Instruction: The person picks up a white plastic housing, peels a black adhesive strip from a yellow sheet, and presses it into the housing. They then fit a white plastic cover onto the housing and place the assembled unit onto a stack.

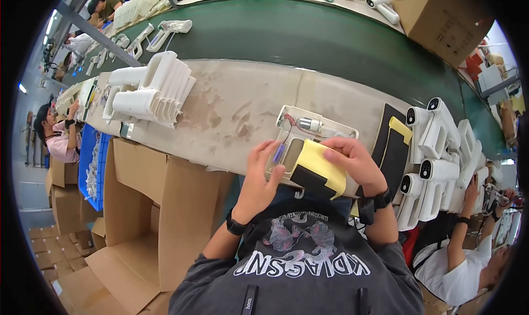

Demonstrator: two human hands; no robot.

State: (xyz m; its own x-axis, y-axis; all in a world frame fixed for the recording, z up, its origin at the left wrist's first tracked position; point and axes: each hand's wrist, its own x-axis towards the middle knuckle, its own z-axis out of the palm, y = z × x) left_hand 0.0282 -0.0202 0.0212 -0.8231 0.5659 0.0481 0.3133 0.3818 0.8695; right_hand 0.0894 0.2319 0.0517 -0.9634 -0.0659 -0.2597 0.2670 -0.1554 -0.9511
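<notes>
In front of me lies an open white housing half (325, 122) of a handheld device, with a motor (309, 125), thin red wires and a purple cylindrical cell (279, 153) in it. My left hand (259, 180) is at the housing's left end beside the cell, thumb and fingers apart. Whether its fingertips touch the cell or the housing I cannot tell. Between thumb and fingers my right hand (355, 163) pinches a yellow sheet (319, 163) that has a black strip (308, 181) along its near edge. This sheet covers part of the housing.
Black pads (386, 136) with a yellow piece lie to the right, beside stacked white devices (432, 149). White shells (149, 92) are piled on the left. Beyond runs a green conveyor (248, 31). An open cardboard box (138, 205) stands at left; a co-worker (463, 265) reaches in at right.
</notes>
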